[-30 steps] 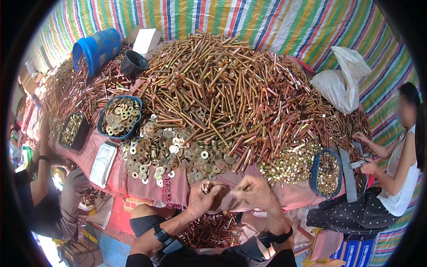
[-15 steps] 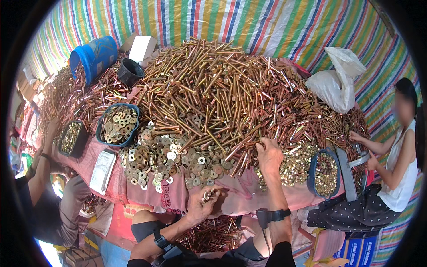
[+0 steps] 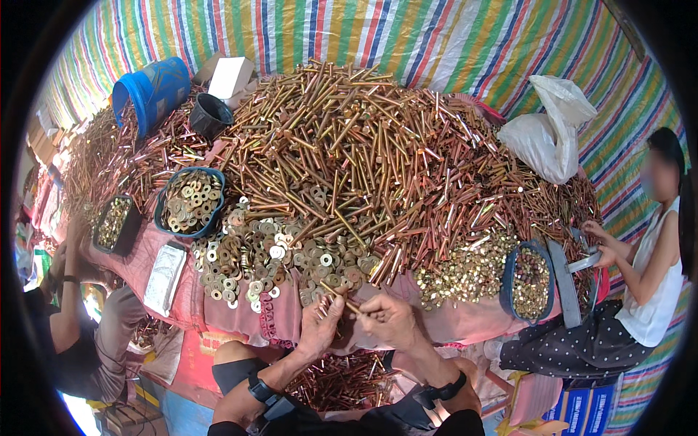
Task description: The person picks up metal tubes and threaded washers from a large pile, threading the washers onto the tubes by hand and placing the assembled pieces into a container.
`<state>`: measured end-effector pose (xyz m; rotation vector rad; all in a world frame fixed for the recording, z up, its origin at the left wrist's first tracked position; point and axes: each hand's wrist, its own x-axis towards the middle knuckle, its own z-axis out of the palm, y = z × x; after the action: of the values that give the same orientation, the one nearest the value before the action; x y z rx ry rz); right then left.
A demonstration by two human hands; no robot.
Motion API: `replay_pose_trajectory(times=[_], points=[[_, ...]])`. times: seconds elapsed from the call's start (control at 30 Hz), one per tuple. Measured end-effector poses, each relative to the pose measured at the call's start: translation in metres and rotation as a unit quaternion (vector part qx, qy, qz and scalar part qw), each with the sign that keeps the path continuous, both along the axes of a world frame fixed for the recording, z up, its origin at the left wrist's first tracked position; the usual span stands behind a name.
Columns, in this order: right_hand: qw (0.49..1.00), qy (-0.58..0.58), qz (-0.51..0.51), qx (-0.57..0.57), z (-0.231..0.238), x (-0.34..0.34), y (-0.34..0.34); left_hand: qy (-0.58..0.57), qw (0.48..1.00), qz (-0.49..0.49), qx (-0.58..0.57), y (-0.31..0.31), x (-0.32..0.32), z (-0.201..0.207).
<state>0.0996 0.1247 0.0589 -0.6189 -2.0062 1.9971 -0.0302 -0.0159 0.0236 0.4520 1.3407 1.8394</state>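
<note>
My left hand (image 3: 318, 328) is closed in front of the heap's near edge, its fingers curled around small metal pieces too small to name surely. My right hand (image 3: 396, 321) pinches the lower end of a long brass-coloured bolt (image 3: 351, 304). The bolt slants up and left, passing against the left thumb and fingers. Just beyond the left hand spread loose flat washers (image 3: 254, 251). A large heap of long bolts (image 3: 342, 145) rises behind them. To the right of the washers lies a pile of small brass-coloured nuts (image 3: 465, 272).
Blue tubs hold washers (image 3: 192, 202) and nuts (image 3: 531, 282); a dark tray (image 3: 116, 225) stands farther left. A blue bucket (image 3: 153, 94) lies tipped at the back left. One co-worker (image 3: 651, 254) sits at right, another (image 3: 65, 320) at left. More bolts (image 3: 345, 381) lie below my hands.
My right hand has come back from the bolt heap toward my left hand, bringing a bolt. The left hand has shifted slightly left and up. The right co-worker's hands have moved a little.
</note>
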Motion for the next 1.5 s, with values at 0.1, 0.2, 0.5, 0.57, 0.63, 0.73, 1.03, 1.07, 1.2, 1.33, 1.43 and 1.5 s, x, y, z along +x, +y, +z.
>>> replay_pose_trajectory(times=[0.1, 0.2, 0.5, 0.57, 0.63, 0.73, 1.03, 1.07, 1.2, 1.33, 1.43, 1.5], points=[[0.995, -0.023, 0.073, 0.067, 0.001, 0.000, 0.006, -0.032, 0.999, 0.006, 0.004, 0.001, -0.005, 0.000], [0.934, -0.017, -0.016, 0.357, 0.003, -0.007, 0.021, -0.025, 0.999, 0.007, 0.021, 0.000, -0.006, -0.003], [0.827, -0.083, -0.058, 0.553, -0.002, -0.020, 0.031, 0.094, 0.995, -0.016, 0.016, -0.001, 0.003, -0.014], [0.843, -0.096, -0.084, 0.523, 0.001, -0.011, 0.037, 0.087, 0.996, -0.008, 0.025, -0.001, 0.005, -0.015], [0.816, -0.115, -0.122, 0.553, 0.003, -0.008, 0.042, 0.080, 0.996, 0.006, 0.032, -0.001, 0.006, -0.014], [0.822, -0.102, -0.165, 0.535, 0.004, -0.012, 0.045, 0.053, 0.998, 0.013, 0.042, 0.001, 0.005, -0.013], [0.834, -0.111, -0.155, 0.518, -0.012, -0.041, 0.040, 0.042, 0.999, 0.018, 0.018, -0.001, 0.006, -0.009], [0.840, -0.118, -0.157, 0.506, -0.013, -0.040, 0.042, 0.034, 0.999, 0.022, 0.011, -0.001, 0.007, -0.008], [0.850, 0.002, -0.167, 0.500, -0.007, -0.033, 0.053, 0.013, 0.999, 0.017, -0.035, -0.001, 0.004, -0.004], [0.993, -0.011, -0.104, -0.052, 0.012, -0.018, 0.047, 0.000, 0.999, 0.034, 0.008, 0.003, 0.007, 0.000], [0.991, -0.002, -0.035, -0.133, 0.018, -0.018, 0.029, 0.005, 0.999, 0.037, 0.005, 0.005, 0.008, -0.001], [0.992, -0.012, -0.031, -0.119, 0.018, -0.024, 0.018, 0.022, 0.999, 0.033, -0.018, 0.004, 0.009, -0.003]])
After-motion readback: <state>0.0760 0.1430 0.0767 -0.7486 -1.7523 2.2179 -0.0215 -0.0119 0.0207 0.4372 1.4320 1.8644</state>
